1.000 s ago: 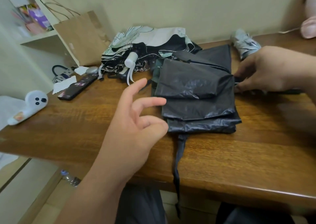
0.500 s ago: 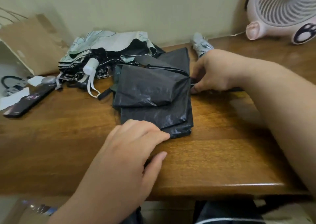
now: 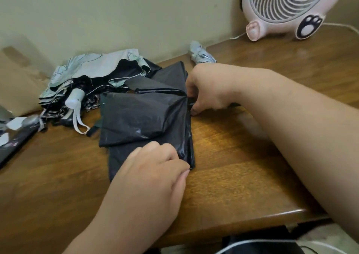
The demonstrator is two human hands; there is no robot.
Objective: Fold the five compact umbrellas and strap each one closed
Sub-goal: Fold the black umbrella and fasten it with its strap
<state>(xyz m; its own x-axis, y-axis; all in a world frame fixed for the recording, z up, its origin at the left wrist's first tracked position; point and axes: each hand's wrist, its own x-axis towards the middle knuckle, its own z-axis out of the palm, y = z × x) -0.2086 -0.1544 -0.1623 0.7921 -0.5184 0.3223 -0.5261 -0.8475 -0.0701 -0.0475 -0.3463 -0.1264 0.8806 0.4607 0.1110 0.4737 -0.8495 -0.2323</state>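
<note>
A black compact umbrella (image 3: 139,116) lies on the wooden table (image 3: 229,172), its canopy flattened into layered panels. My left hand (image 3: 153,168) pinches the near edge of the black fabric by its front right corner. My right hand (image 3: 206,90) grips the umbrella's right end, where the panels gather; the handle is hidden under my hand. Behind it lies an unfolded pale floral umbrella (image 3: 93,73) with a white handle (image 3: 74,98) and a loop strap. A rolled grey floral umbrella (image 3: 200,54) lies by the wall.
A pink desk fan (image 3: 283,9) stands at the back right with its cord trailing along the wall. A brown paper bag (image 3: 17,83) leans at the left. A dark flat device (image 3: 13,145) and paper scraps lie at the left edge.
My left hand came down from the air onto the black canopy's near edge and now pinches it. The view swung right, bringing the fan in. My right hand stayed at the umbrella's end.
</note>
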